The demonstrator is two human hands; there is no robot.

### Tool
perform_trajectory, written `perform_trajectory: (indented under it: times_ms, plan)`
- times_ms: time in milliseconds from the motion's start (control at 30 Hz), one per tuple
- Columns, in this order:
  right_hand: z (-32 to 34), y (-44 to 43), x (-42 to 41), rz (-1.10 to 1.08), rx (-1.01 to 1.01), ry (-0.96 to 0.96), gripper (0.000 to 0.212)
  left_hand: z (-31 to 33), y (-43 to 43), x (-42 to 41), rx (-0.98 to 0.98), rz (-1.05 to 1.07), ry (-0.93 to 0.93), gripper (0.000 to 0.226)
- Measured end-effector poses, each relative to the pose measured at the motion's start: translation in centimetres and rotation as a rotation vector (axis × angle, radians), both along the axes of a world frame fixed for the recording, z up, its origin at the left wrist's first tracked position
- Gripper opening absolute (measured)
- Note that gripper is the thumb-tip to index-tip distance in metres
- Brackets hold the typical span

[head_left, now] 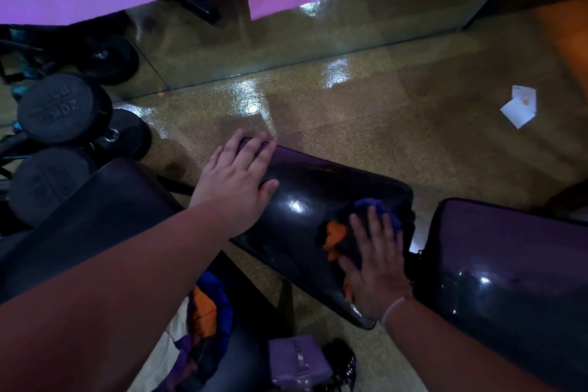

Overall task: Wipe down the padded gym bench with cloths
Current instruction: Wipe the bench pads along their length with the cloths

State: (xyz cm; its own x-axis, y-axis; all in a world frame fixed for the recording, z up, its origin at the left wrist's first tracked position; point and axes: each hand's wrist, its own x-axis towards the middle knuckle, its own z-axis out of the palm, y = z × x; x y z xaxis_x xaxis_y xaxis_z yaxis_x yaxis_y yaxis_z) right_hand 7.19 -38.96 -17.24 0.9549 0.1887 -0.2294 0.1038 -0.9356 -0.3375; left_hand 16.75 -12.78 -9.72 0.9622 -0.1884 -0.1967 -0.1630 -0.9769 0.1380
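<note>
Mostly glossy black bench pad [305, 200]; blue-orange cloth [356, 229] under right hand [375, 267].

— What's on the glossy black bench pad [305, 188]?
— A blue-and-orange cloth [336, 234] near its right edge, pressed under the right hand [375, 264]; the left hand [238, 181] lies flat at its far corner.
</note>
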Motion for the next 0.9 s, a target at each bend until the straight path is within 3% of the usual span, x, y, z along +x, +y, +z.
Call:
perform_trajectory:
  times_ms: [133, 200, 300, 400, 533, 600, 900]
  plan:
    - [0.8, -0.1, 5.3, -0.462, 0.052, 0.156, 0.071, -0.2, -0.1, 0.0, -0.003, 0.003, -0.007, 0.066]
    - [2.0, 0.9, 8.6, -0.547, -0.025, 0.199, 0.067, -0.3, -0.1, -0.1, -0.006, 0.01, -0.019, 0.066]
    - [3.5, 4.9, 10.4, -0.359, -0.072, 0.158, 0.069, -0.2, -0.1, -0.1, -0.013, 0.014, -0.035, 0.065]
    - [4.3, 8.7, 6.8, -0.096, 0.0, 0.025, 0.078, -0.2, -0.1, 0.0, -0.023, 0.005, -0.04, 0.065]
    - [2.7, 6.0, 2.5, 0.178, -0.05, -0.117, 0.074, -0.1, 0.0, 0.0, -0.023, 0.002, -0.04, 0.065]
    - [1.6, 3.9, 2.3, 0.166, -0.034, -0.127, 0.072, -0.1, 0.0, 0.0, -0.026, 0.002, -0.039, 0.066]
    - [-0.1, -0.7, 6.3, -0.297, 0.115, -0.039, 0.065, -0.3, 0.1, 0.0, -0.031, 0.003, -0.035, 0.065]
